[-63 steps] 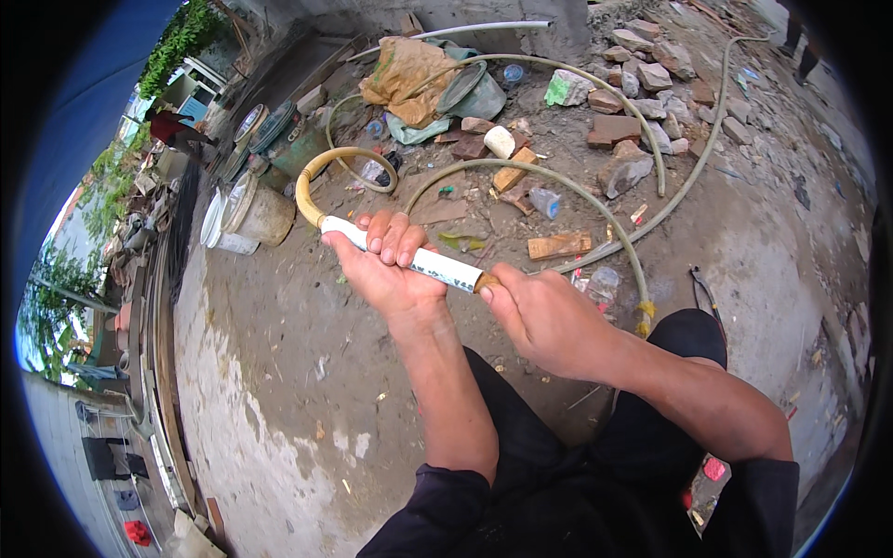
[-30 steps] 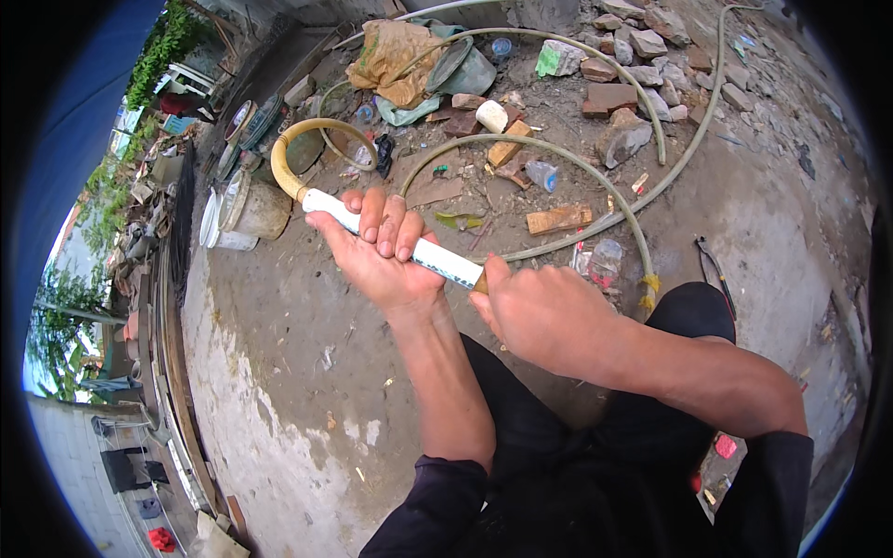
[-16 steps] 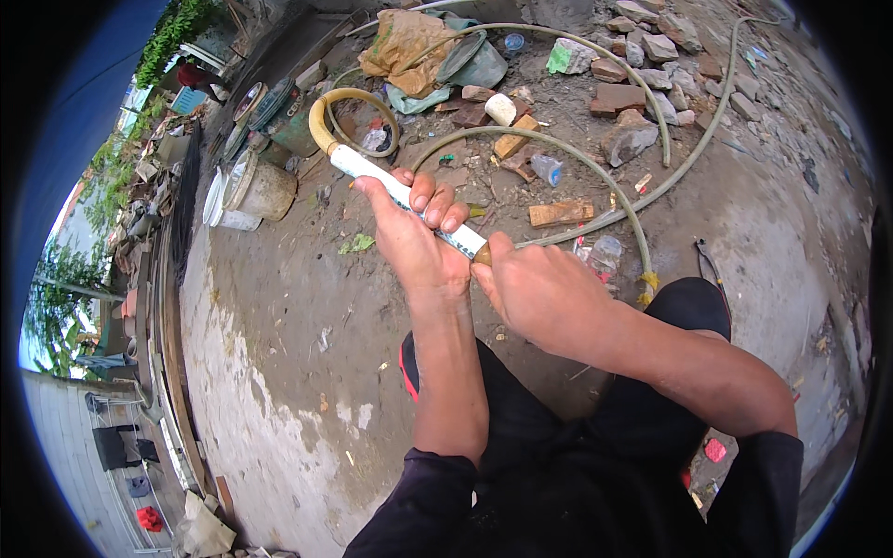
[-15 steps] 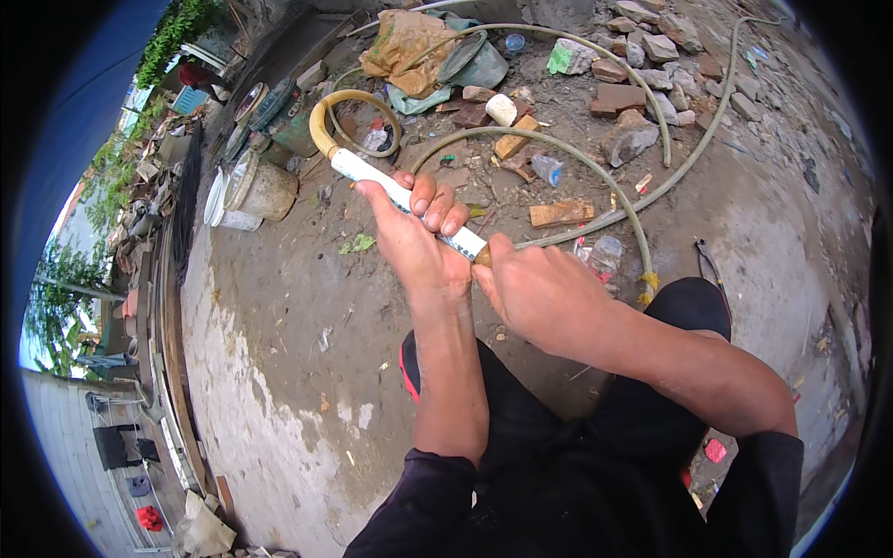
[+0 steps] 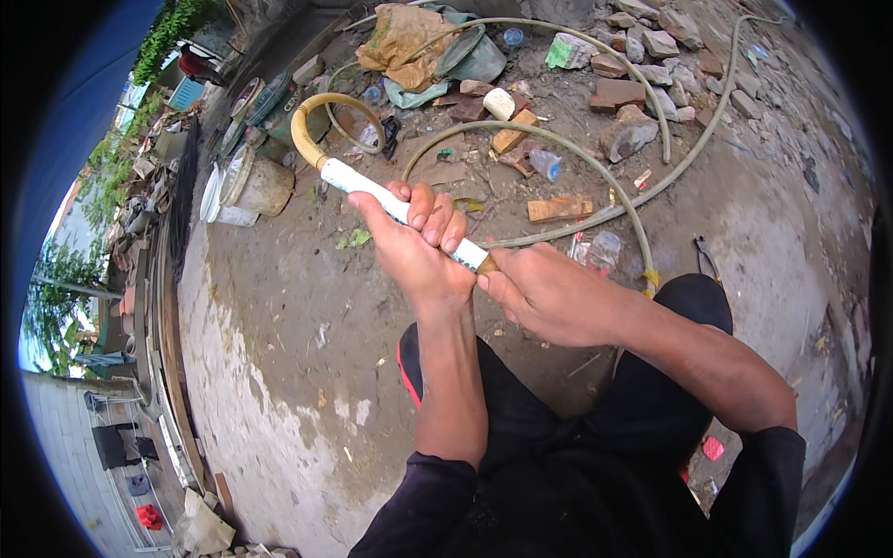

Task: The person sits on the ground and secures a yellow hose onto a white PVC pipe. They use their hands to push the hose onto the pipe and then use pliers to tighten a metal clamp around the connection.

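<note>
At the far left, dark clothes (image 5: 110, 448) hang over a thin rack, and long weathered planks (image 5: 170, 344) edge the ground (image 5: 298, 316), which spreads, damp brown and pale grey, from there to the left forearm. A round, crusted pale bucket (image 5: 265, 191) stands tilted at the upper left; its contents cannot be made out. Right of it, a ribbed yellow hose (image 5: 302, 126) curls into the upper end of a smooth white pipe (image 5: 372, 191), held slantwise at the centre. The left hand (image 5: 419, 244) wraps the pipe, its fingers curled together over the top. A tan piece (image 5: 487, 267) shows at the lower end, where the right hand (image 5: 553, 293) grips it, thumb against it and fingers folded. Above, a crumpled brown sack (image 5: 400, 42) lies beside a grey-green bucket (image 5: 476, 58). Farther right come a rough wooden block (image 5: 560, 207), a looping dull hose (image 5: 605, 216), jagged rubble (image 5: 659, 74) and dark-handled pliers (image 5: 703, 248) near the right knee.
</note>
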Motion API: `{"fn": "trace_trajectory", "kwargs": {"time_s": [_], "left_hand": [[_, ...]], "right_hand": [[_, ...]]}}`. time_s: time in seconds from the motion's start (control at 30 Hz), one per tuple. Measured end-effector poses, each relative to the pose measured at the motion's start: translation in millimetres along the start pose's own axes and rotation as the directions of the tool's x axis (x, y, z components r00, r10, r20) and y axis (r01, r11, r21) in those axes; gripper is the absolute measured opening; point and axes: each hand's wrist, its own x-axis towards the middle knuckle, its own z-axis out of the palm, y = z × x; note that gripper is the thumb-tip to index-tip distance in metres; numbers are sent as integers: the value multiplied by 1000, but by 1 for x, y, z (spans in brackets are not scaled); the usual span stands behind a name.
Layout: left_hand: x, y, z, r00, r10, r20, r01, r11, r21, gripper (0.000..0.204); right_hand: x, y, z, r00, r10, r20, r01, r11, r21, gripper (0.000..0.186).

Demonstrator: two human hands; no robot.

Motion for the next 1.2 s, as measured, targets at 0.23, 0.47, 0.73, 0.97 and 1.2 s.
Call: {"fn": "trace_trajectory", "kwargs": {"time_s": [0.23,0.47,0.73,0.97,1.2], "left_hand": [[-9,1,-31,998,-59,-11,59,998,31,50],[-39,24,-91,996,-88,25,87,996,30,53],[-49,15,-97,985,-170,-10,170,981,90,54],[-58,13,-94,993,-114,9,113,992,58,55],[-60,13,-107,995,-86,40,87,996,-5,54]], "right_hand": [[1,21,48,991,97,-92,-79,980,182,35],[3,32,125,948,316,-38,-230,761,607,21],[-15,42,185,800,389,-457,85,681,727,27],[-24,47,178,801,186,-569,286,716,637,12],[-14,72,159,971,194,-140,63,354,933,14]]}}
